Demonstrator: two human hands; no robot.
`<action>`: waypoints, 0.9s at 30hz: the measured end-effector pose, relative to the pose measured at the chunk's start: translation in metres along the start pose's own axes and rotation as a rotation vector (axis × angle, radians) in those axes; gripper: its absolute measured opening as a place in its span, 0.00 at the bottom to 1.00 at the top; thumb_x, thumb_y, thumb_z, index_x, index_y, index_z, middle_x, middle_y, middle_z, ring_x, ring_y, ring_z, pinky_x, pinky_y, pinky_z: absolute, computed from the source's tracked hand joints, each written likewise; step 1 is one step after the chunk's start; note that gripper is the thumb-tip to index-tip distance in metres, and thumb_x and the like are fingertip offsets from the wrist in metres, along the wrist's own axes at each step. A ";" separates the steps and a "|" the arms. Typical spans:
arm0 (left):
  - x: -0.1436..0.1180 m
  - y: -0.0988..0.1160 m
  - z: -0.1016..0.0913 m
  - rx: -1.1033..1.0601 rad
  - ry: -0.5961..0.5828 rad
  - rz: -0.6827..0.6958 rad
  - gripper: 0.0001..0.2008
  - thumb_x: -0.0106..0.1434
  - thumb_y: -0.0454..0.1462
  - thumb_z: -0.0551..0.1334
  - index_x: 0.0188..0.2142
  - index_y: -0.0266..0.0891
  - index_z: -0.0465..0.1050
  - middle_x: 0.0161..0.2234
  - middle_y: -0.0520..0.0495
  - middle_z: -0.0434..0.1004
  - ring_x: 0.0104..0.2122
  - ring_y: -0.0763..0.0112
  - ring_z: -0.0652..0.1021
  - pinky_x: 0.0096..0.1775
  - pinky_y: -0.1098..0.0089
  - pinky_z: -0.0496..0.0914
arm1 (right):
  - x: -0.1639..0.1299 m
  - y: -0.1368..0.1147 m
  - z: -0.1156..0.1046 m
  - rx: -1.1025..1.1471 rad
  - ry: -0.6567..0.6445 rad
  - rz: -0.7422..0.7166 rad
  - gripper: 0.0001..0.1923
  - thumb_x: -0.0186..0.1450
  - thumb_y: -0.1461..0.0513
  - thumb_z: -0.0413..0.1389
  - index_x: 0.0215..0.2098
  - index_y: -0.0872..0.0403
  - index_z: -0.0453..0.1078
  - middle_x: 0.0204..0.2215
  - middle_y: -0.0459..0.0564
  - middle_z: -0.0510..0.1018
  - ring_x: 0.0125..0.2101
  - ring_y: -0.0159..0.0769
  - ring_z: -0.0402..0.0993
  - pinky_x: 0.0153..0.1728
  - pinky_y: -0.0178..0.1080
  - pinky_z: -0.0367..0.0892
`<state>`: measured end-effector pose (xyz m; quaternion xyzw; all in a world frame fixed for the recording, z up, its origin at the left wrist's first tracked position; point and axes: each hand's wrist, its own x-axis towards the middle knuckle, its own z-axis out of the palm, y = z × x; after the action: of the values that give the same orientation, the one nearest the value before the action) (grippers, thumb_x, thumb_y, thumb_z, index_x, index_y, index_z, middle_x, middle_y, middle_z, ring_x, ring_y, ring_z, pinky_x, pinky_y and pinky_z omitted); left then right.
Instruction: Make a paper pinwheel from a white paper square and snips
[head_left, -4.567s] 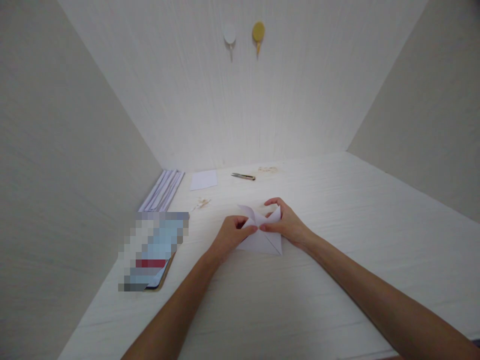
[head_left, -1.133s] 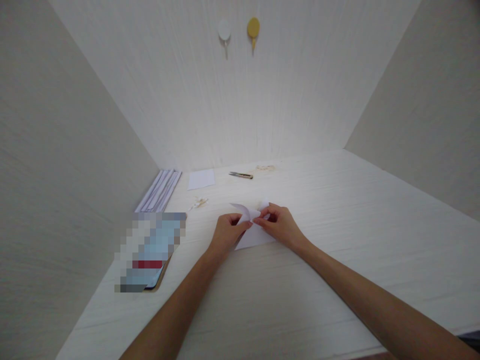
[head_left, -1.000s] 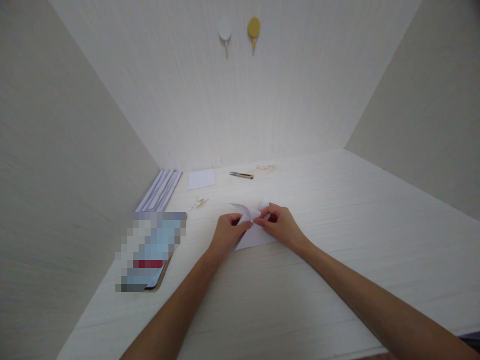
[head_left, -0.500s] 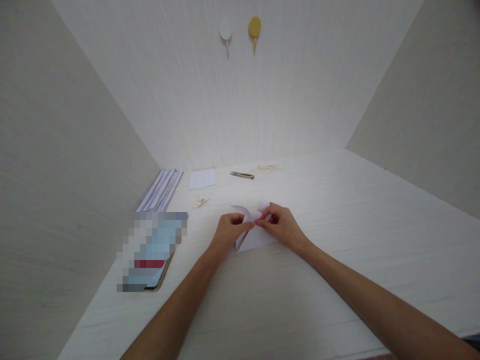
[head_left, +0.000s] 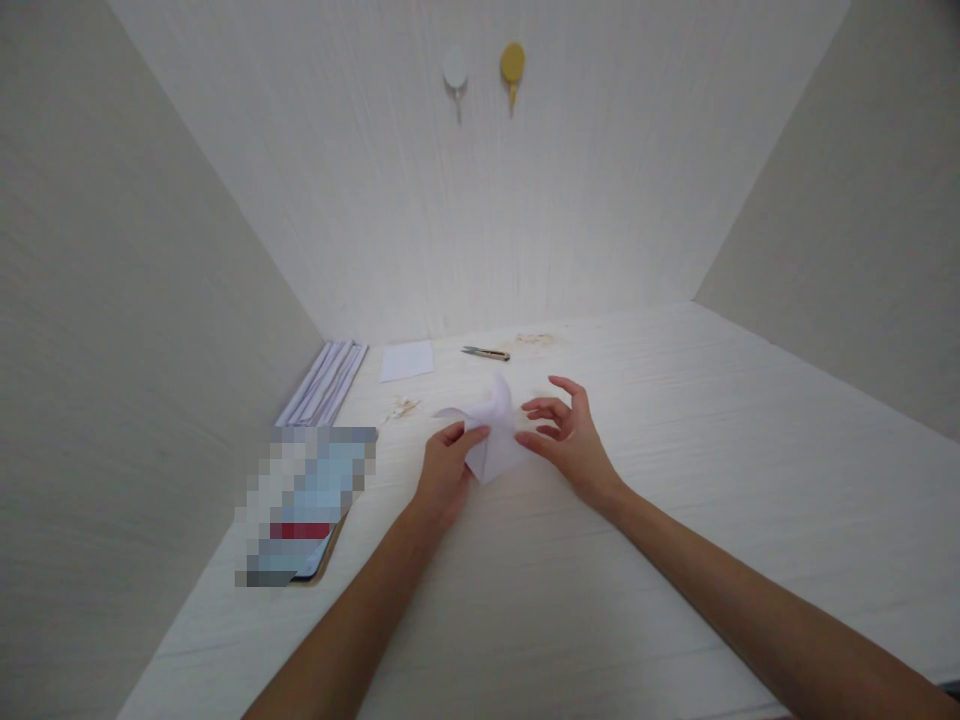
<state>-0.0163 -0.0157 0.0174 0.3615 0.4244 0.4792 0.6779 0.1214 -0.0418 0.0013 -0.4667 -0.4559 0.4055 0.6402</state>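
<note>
We note the left hand point(head_left: 444, 470) pinching the folded white paper point(head_left: 491, 432) just above the table point(head_left: 675, 420), mid-scene — a flap stands upright. Right hand point(head_left: 568, 440) beside it, fingers spread, holding nothing — perhaps steadying.

We list: folded white paper piece point(head_left: 491, 440), matt, creased; pale wood-grain table point(head_left: 675, 480), matt; small metal snips point(head_left: 486, 353), slightly glossy.

Soft, even light, brightest mid-table, dimmer side walls, wide-angle stretch at edges, one pixelated patch
</note>
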 end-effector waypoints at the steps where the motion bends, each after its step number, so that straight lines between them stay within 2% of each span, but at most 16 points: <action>1: -0.001 0.001 0.001 -0.057 0.006 -0.002 0.07 0.40 0.32 0.65 0.23 0.34 0.71 0.20 0.51 0.73 0.22 0.73 0.73 0.29 0.72 0.66 | -0.001 0.000 0.002 0.071 -0.004 0.054 0.38 0.42 0.63 0.64 0.45 0.46 0.49 0.34 0.43 0.71 0.35 0.31 0.67 0.36 0.37 0.62; 4: -0.005 0.002 0.007 -0.174 -0.006 -0.022 0.06 0.42 0.30 0.63 0.24 0.34 0.71 0.23 0.49 0.75 0.25 0.73 0.74 0.32 0.72 0.68 | -0.007 -0.001 0.009 0.296 0.001 0.224 0.38 0.40 0.64 0.64 0.45 0.46 0.51 0.30 0.41 0.72 0.28 0.30 0.69 0.33 0.37 0.64; 7: -0.010 -0.002 0.014 -0.228 -0.059 -0.048 0.04 0.45 0.29 0.62 0.24 0.33 0.71 0.24 0.48 0.75 0.27 0.72 0.75 0.34 0.73 0.69 | -0.014 -0.004 0.015 0.405 0.042 0.264 0.33 0.40 0.65 0.64 0.42 0.48 0.55 0.27 0.40 0.72 0.25 0.28 0.69 0.31 0.36 0.65; 12: -0.016 -0.010 0.022 -0.304 -0.101 -0.099 0.03 0.45 0.28 0.61 0.23 0.33 0.71 0.25 0.47 0.76 0.27 0.74 0.75 0.34 0.74 0.68 | -0.017 -0.002 0.016 0.363 0.072 0.241 0.27 0.43 0.63 0.63 0.38 0.51 0.57 0.23 0.39 0.72 0.21 0.28 0.68 0.24 0.33 0.64; 19: -0.018 -0.011 0.022 -0.330 -0.094 -0.112 0.03 0.44 0.27 0.61 0.22 0.33 0.71 0.24 0.48 0.76 0.27 0.75 0.74 0.33 0.76 0.68 | -0.015 0.004 0.014 0.283 0.120 0.194 0.25 0.45 0.63 0.63 0.37 0.51 0.57 0.18 0.37 0.70 0.18 0.27 0.65 0.21 0.32 0.62; 24: -0.017 -0.012 0.023 -0.277 -0.102 -0.095 0.04 0.43 0.27 0.61 0.22 0.33 0.71 0.24 0.48 0.75 0.27 0.74 0.74 0.33 0.75 0.68 | -0.013 0.002 0.012 0.248 0.124 0.173 0.25 0.44 0.63 0.63 0.37 0.51 0.56 0.20 0.37 0.71 0.18 0.27 0.65 0.21 0.32 0.63; 27: -0.015 -0.010 0.018 -0.263 -0.177 -0.122 0.08 0.43 0.26 0.60 0.25 0.35 0.72 0.28 0.49 0.76 0.32 0.71 0.75 0.36 0.73 0.68 | -0.010 0.000 0.009 0.223 0.120 0.174 0.26 0.43 0.63 0.63 0.36 0.50 0.56 0.21 0.38 0.70 0.19 0.28 0.65 0.21 0.33 0.63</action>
<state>0.0008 -0.0343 0.0189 0.2839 0.3176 0.4552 0.7819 0.1099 -0.0492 0.0005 -0.4541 -0.3267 0.4790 0.6765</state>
